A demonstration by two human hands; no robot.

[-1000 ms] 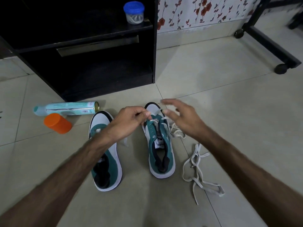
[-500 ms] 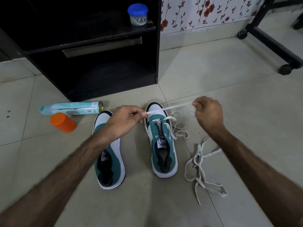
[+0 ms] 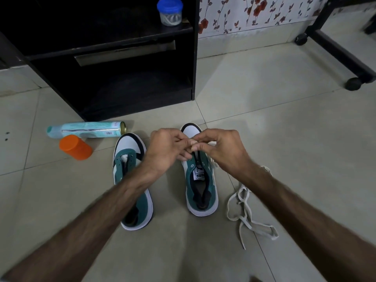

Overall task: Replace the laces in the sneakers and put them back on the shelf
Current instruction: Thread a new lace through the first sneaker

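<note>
Both hands meet directly above the toe end of the right sneaker [image 3: 200, 180], whose long axis points away toward the shelf [image 3: 114, 78], and the left hand [image 3: 168, 148] and right hand [image 3: 220, 148] seem to pinch its lace together.

1. Sneakers, green and white: two — left sneaker [image 3: 132, 180] and right sneaker [image 3: 201, 180], side by side on the tiled floor [image 3: 284, 139].
2. Loose white laces: one tangled heap [image 3: 246, 212], just right of the right sneaker; strand count cannot be told.
3. Spray cans, lying flat: one [image 3: 85, 129].
4. Orange caps: one [image 3: 75, 147], touching or just beside the can.
5. Blue-lidded clear jars: one [image 3: 169, 11], on the black shelf unit [image 3: 122, 82].
6. Shelf units: one.
7. Castor wheels: two [image 3: 300, 38], [image 3: 353, 84].
8. Hands: two — left hand [image 3: 166, 151], right hand [image 3: 221, 149].
</note>
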